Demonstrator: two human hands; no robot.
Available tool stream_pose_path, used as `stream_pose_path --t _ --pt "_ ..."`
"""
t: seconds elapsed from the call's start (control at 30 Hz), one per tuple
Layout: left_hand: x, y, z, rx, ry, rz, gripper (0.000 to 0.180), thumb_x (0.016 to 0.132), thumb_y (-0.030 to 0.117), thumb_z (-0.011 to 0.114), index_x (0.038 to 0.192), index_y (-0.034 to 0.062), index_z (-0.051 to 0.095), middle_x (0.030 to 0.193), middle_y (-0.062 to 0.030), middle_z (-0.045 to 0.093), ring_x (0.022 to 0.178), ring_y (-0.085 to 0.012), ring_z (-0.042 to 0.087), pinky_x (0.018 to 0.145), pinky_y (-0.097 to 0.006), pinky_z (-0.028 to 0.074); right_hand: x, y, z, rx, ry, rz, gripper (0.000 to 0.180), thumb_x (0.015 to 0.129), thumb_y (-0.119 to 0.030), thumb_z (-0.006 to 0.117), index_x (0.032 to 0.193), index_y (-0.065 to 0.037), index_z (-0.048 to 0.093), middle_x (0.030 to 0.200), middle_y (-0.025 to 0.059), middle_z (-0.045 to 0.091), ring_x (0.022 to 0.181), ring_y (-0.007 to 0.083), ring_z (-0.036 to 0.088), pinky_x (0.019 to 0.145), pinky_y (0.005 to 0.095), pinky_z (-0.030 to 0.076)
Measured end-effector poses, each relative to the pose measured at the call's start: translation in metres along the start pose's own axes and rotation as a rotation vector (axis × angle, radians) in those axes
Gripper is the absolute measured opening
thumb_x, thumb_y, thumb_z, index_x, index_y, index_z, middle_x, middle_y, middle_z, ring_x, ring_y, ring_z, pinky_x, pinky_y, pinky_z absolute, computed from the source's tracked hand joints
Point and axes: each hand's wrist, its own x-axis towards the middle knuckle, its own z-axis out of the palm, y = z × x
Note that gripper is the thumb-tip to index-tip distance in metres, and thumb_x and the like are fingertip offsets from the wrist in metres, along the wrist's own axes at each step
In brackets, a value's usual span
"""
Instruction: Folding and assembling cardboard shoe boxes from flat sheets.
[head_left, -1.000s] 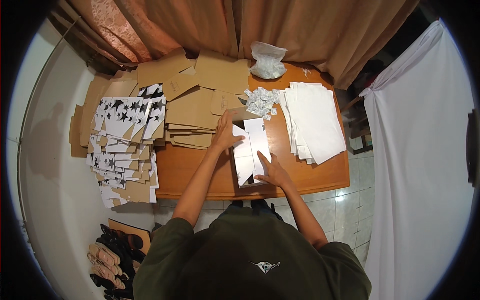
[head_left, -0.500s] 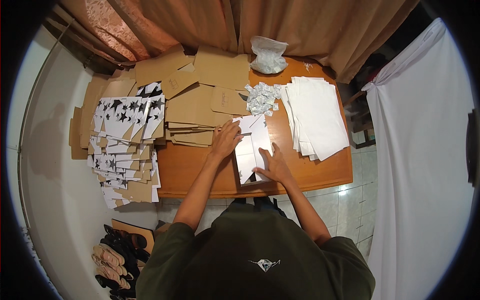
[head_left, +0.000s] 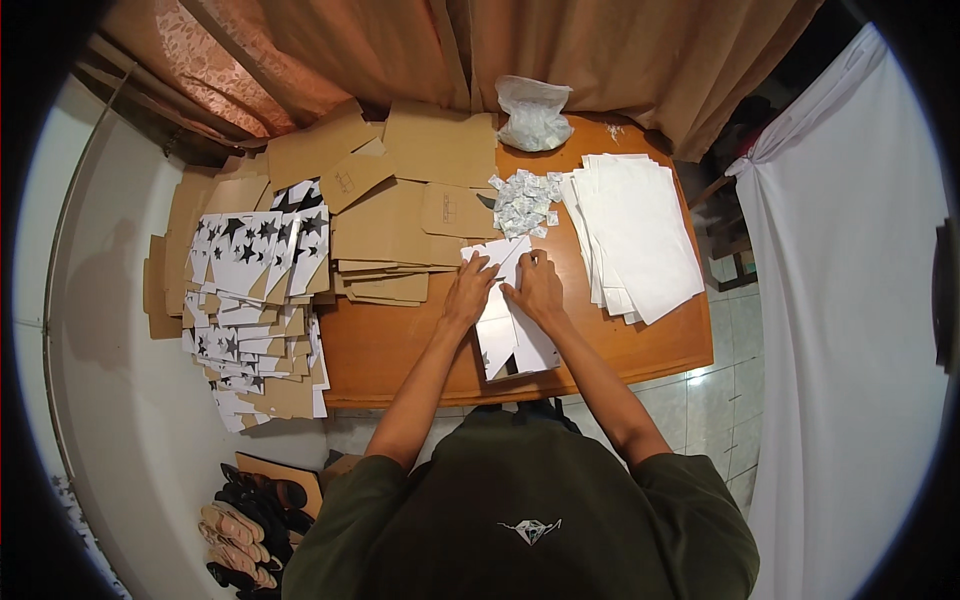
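Note:
A white cardboard box (head_left: pixel 497 333) with black stars stands on the wooden table in front of me, its long side running away from me. Across its far left part lies my left hand (head_left: pixel 470 292), fingers stretched over the top flaps. My right hand (head_left: pixel 540 288) bends its fingers over the far right edge, with the thumb apart on the top. Under the hands, part of the flaps is hidden. Just beyond the box is a heap of small white sachets (head_left: pixel 523 200).
Flat brown cardboard pieces (head_left: pixel 385 225) pile up at the left, beside stacked star-printed cardboard sheets (head_left: pixel 250 250). White paper sheets (head_left: pixel 640 235) lie at the right. A clear plastic bag (head_left: pixel 535 115) sits at the back. Shoes (head_left: pixel 245 530) stand low on the left.
My right hand has moved from the near right side of the box to its far right edge. The left hand has stayed by the far left part.

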Motion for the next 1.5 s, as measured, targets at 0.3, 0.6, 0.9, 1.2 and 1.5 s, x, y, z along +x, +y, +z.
stream_pose_path --t 0.3,0.6,0.9,1.2,1.5 --pt "0.004 -0.004 -0.002 -0.122 -0.013 -0.008 0.028 0.094 0.004 0.063 0.120 0.0069 0.072 0.134 -0.0196 0.059 0.139 -0.0411 0.045 0.119 -0.049 0.034 0.006 0.001 0.001 -0.025 -0.005 -0.019 0.048 0.074 -0.029 0.076 0.107 0.002 0.059 0.105 0.0257 0.057 0.085 0.0432 0.068 0.065 0.0489 0.059" --pt "0.003 -0.011 0.001 -0.117 0.005 0.031 0.029 0.094 0.004 0.062 0.121 0.0091 0.072 0.133 -0.0193 0.060 0.138 -0.0405 0.046 0.119 -0.049 0.035 0.005 0.002 -0.004 0.037 -0.023 -0.004 0.044 0.076 -0.028 0.073 0.104 0.003 0.060 0.106 0.0295 0.059 0.084 0.0456 0.068 0.069 0.0514 0.058" --pt "0.001 -0.007 0.007 0.035 0.033 0.070 0.034 0.093 -0.001 0.056 0.122 0.0084 0.071 0.132 -0.0183 0.061 0.139 -0.0389 0.045 0.118 -0.049 0.036 0.007 0.006 0.001 0.035 -0.025 0.012 0.045 0.076 -0.031 0.075 0.105 0.001 0.062 0.116 0.0321 0.060 0.086 0.0473 0.068 0.072 0.0518 0.058" --pt "-0.003 0.010 0.010 -0.016 0.016 -0.056 0.029 0.096 0.007 0.056 0.120 0.0067 0.072 0.133 -0.0190 0.061 0.140 -0.0395 0.044 0.117 -0.051 0.035 -0.013 0.012 0.012 0.007 -0.056 -0.017 0.058 0.087 -0.038 0.071 0.130 -0.001 0.060 0.145 0.0299 0.044 0.127 0.0440 0.049 0.095 0.0519 0.050" --pt "-0.022 0.027 -0.025 0.047 0.153 0.076 0.027 0.093 0.011 0.063 0.118 0.0067 0.073 0.124 -0.0157 0.066 0.126 -0.0359 0.057 0.111 -0.051 0.040 -0.046 0.041 -0.004 0.001 -0.141 -0.065 0.062 0.096 -0.039 0.061 0.151 -0.014 0.044 0.157 0.0230 0.032 0.139 0.0479 0.033 0.111 0.0688 0.027"
